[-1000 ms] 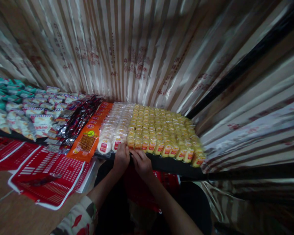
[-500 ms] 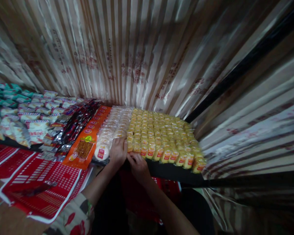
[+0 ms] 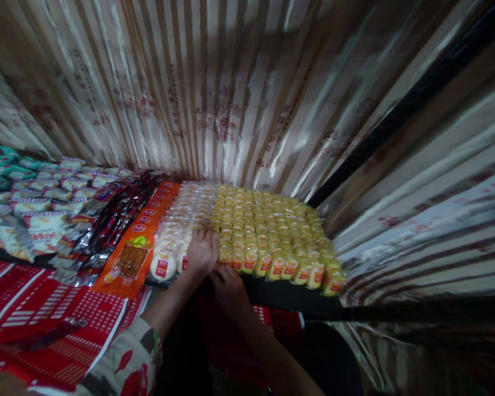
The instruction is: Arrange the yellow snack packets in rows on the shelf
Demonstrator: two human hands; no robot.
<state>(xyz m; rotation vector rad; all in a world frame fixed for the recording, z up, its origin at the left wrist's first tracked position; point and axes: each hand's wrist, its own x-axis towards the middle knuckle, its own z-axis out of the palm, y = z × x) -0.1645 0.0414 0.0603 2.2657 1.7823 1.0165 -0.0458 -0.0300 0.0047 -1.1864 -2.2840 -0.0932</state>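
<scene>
My left hand (image 3: 203,251) is closed, its fingers curled down at the front end of the white round wrapped cakes (image 3: 165,265), beside the yellow wrapped cakes (image 3: 264,258). What lies under those fingers is hidden. Just below and to the right, my right hand (image 3: 231,290) is at the shelf's front edge with its fingers bent together, almost touching the left; anything in them cannot be made out. The yellow cakes stand in tight rows with orange-red labels facing me. The white cakes are lined up in clear wrappers.
Left of the cakes lie an orange snack packet (image 3: 132,258), dark shiny packets (image 3: 119,214), white snack bags (image 3: 47,228) and green packets (image 3: 12,168). Red baskets (image 3: 66,324) stand below the black shelf edge (image 3: 289,294). A striped curtain (image 3: 231,82) hangs behind; a dark pole (image 3: 375,132) slants at right.
The view has shifted slightly, so the shelf goods at left sit further left and lower. More of a white cake's label shows beside my left hand. Both hands stay at nearly the same spot.
</scene>
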